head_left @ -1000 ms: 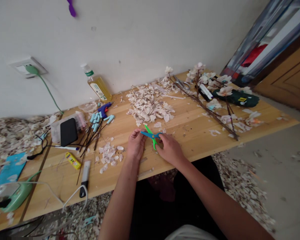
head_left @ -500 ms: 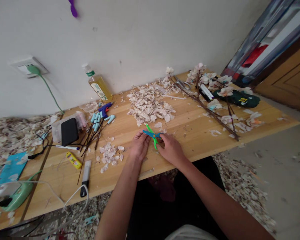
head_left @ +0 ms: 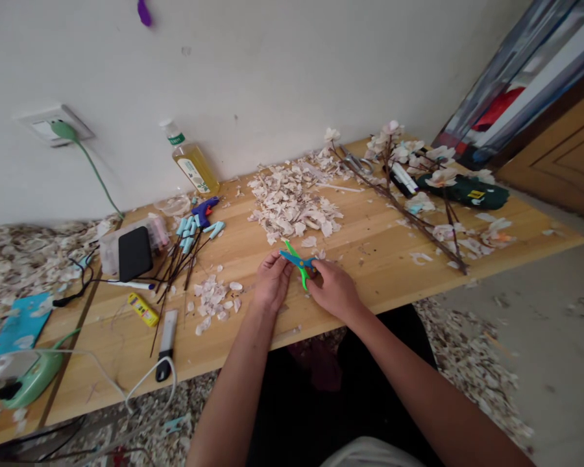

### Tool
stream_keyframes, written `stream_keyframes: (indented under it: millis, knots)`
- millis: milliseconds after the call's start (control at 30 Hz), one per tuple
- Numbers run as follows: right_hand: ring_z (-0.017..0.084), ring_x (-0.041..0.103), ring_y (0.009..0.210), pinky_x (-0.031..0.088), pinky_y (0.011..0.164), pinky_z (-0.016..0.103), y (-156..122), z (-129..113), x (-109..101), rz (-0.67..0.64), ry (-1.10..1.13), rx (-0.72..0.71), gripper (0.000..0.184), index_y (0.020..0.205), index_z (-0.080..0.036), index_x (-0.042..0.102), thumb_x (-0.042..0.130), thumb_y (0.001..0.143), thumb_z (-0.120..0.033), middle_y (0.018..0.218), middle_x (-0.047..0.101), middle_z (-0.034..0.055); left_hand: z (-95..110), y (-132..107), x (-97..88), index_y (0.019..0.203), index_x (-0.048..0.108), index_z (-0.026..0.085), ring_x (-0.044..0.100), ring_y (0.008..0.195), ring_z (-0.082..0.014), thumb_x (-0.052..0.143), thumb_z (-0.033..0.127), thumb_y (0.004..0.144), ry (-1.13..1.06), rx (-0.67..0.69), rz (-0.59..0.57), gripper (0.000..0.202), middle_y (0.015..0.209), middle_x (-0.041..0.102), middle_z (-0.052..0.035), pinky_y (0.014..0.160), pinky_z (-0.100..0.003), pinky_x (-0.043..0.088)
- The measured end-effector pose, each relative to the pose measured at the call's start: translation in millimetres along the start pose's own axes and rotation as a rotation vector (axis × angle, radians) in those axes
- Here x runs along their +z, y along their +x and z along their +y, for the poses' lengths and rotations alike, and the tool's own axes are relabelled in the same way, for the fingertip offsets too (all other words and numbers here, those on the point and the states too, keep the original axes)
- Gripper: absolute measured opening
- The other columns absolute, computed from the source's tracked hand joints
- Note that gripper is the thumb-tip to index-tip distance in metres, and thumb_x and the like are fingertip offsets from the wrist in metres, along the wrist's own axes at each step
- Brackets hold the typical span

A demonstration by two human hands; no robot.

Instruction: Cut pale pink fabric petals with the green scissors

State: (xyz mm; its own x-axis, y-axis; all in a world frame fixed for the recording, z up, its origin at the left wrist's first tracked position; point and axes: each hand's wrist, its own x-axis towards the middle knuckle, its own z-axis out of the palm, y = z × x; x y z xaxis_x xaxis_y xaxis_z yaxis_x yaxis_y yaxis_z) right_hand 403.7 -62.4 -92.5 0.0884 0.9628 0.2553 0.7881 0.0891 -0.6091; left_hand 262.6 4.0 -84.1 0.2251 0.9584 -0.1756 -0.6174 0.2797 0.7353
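- On the bottle (head_left: 200, 170), beyond my left hand (head_left: 272, 280) and to its left, the green neck band (head_left: 176, 139) carries pale letters, but they are too blurred for me to read.
- The pale label (head_left: 191, 174) lower on this bottle has green print, also not readable.
- On the yellow box (head_left: 143, 309), left of my left hand, I see small print, not legible.
- Far right of my right hand (head_left: 335, 290), a yellow tag (head_left: 475, 194) on the dark green bundle (head_left: 495, 197) has an unreadable dark mark.

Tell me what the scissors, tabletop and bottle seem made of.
Scissors: probably plastic, fairly matt, coloured bright blue and green. Tabletop: wood or wood-look laminate, smooth, with visible grain. Bottle: clear plastic or glass, smooth; yellow liquid shows through.
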Motion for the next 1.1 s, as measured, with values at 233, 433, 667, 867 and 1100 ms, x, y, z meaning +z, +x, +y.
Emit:
stream_keyframes:
  millis: [233,433,667,867,1100]
  knots:
    - [0.023,0.06,0.083,0.041,0.069,0.033,0.3,-3.7,-4.3,-0.019,0.007,-0.002,0.009,0.089,-0.024,0.057,0.059,0.086,-0.032,0.086,0.066,0.0042,-0.6,-0.2,0.4,0.077,0.07,0.016,0.063,0.076,-0.0106,0.087,0.023,0.063,-0.004,0.017,-0.012,0.024,0.08,0.069,-0.0012,0.083,-0.025,0.051]
    - [0.023,0.06,0.082,0.04,0.069,0.032,1.0,-2.1,-4.2,-0.025,0.012,0.004,0.005,0.087,-0.024,0.057,0.058,0.085,-0.029,0.084,0.066,0.0036,-2.5,1.3,-0.2,0.08,0.069,0.016,0.065,0.077,-0.0118,0.087,0.022,0.064,0.012,0.04,-0.014,0.024,0.081,0.07,-0.0019,0.084,-0.027,0.051]
    - [0.022,0.06,0.082,0.038,0.067,0.031,1.8,0.5,-2.3,-0.035,0.01,0.042,0.003,0.087,-0.023,0.06,0.057,0.085,-0.024,0.086,0.067,0.0038,-1.3,1.7,-1.2,0.078,0.069,0.016,0.064,0.074,-0.0112,0.087,0.026,0.065,0.007,0.028,-0.006,0.024,0.078,0.069,-0.0016,0.079,-0.025,0.051]
    - [0.021,0.06,0.082,0.037,0.067,0.03,1.4,-1.4,-3.7,-0.033,0.018,0.028,0.007,0.085,-0.023,0.057,0.06,0.086,-0.029,0.086,0.067,0.0033,-1.1,1.9,-1.6,0.078,0.07,0.015,0.064,0.074,-0.0109,0.087,0.027,0.064,0.022,0.035,-0.018,0.025,0.078,0.07,-0.0018,0.077,-0.025,0.051]
    - [0.021,0.059,0.08,0.036,0.067,0.03,1.9,-0.7,-3.7,-0.03,0.02,0.021,0.006,0.084,-0.024,0.056,0.06,0.086,-0.028,0.084,0.066,0.0026,-1.6,3.0,-3.0,0.079,0.072,0.016,0.064,0.074,-0.0106,0.087,0.026,0.064,0.049,0.049,-0.024,0.024,0.079,0.07,-0.0012,0.079,-0.025,0.051]
